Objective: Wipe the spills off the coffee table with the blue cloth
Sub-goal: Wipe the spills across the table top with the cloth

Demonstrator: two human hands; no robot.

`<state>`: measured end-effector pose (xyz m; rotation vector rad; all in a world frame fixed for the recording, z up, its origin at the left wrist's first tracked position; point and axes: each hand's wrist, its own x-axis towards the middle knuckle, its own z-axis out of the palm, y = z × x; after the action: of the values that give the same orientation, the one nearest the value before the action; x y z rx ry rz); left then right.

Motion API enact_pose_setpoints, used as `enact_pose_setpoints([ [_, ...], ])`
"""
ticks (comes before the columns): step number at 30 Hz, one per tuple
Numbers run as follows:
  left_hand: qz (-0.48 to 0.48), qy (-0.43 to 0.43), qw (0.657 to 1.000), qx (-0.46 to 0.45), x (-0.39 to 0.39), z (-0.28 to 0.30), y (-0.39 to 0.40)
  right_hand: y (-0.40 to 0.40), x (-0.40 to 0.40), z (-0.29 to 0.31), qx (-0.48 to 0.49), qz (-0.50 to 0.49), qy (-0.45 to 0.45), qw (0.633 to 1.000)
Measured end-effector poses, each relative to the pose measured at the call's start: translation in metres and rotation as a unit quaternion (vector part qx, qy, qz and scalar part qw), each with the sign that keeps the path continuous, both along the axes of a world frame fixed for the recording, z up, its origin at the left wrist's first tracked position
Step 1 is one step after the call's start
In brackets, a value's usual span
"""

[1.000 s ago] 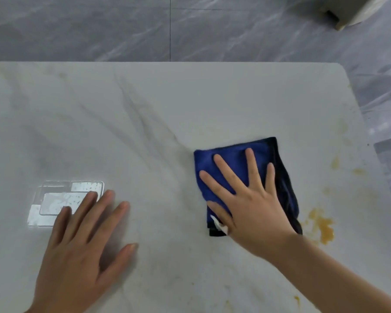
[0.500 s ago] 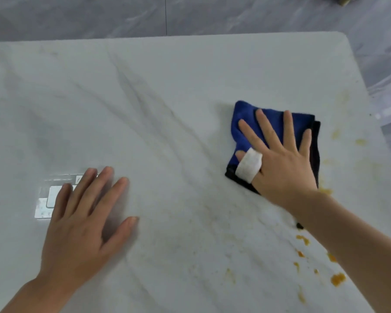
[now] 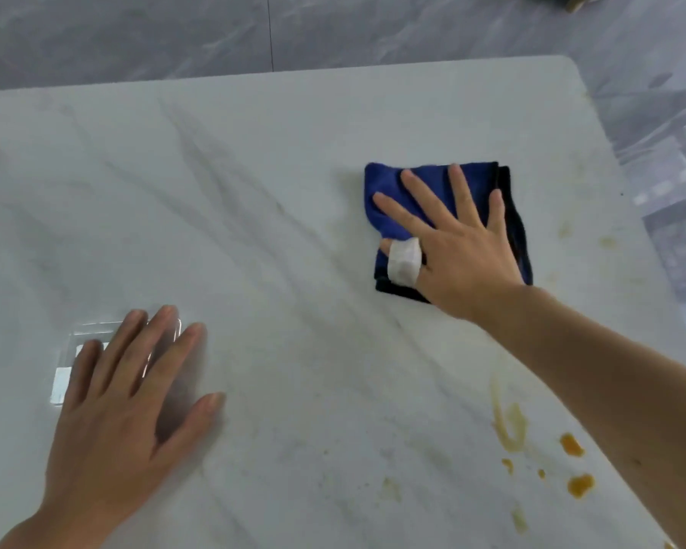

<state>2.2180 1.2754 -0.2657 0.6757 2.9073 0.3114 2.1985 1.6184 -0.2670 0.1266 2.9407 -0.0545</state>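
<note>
Right hand (image 3: 458, 247) is pressing flat, fingers spread, on the folded blue cloth (image 3: 393, 192), which is lying on the right-centre of the marble bench (image 3: 278, 160). Left hand (image 3: 127, 402) is resting open, palm down, near the front left. Orange spills (image 3: 579, 485) are sitting at the near right, apart from the cloth.

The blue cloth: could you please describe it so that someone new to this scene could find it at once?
On the white marble coffee table, look toward the far right part. There the right hand presses flat on a folded blue cloth. It is the only dark blue thing on the pale top, unlike the orange spills nearer the front edge.
</note>
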Motion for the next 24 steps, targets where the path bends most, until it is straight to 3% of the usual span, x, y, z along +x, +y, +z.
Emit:
enact_pose_setpoints([
  [6, 0.012, -0.016, 1.000, -0.002, 0.002, 0.000, 0.001, 0.038, 0.067, 0.011, -0.033, -0.149, -0.023, 0.988],
  [10, 0.007, -0.025, 1.000, -0.006, 0.001, -0.002, 0.000, -0.006, 0.108, 0.014, -0.010, -0.043, -0.048, 0.998],
  [15, 0.011, -0.035, 0.999, -0.012, 0.000, -0.006, -0.005, 0.002, 0.081, 0.011, -0.020, 0.021, -0.043, 0.999],
  [18, 0.019, -0.039, 0.999, -0.016, -0.001, -0.008, -0.005, 0.041, 0.049, 0.002, -0.023, -0.058, 0.001, 0.998],
  [24, 0.014, -0.020, 1.000, -0.009, 0.000, -0.004, -0.005, 0.079, 0.069, 0.011, -0.018, -0.152, -0.042, 0.987],
])
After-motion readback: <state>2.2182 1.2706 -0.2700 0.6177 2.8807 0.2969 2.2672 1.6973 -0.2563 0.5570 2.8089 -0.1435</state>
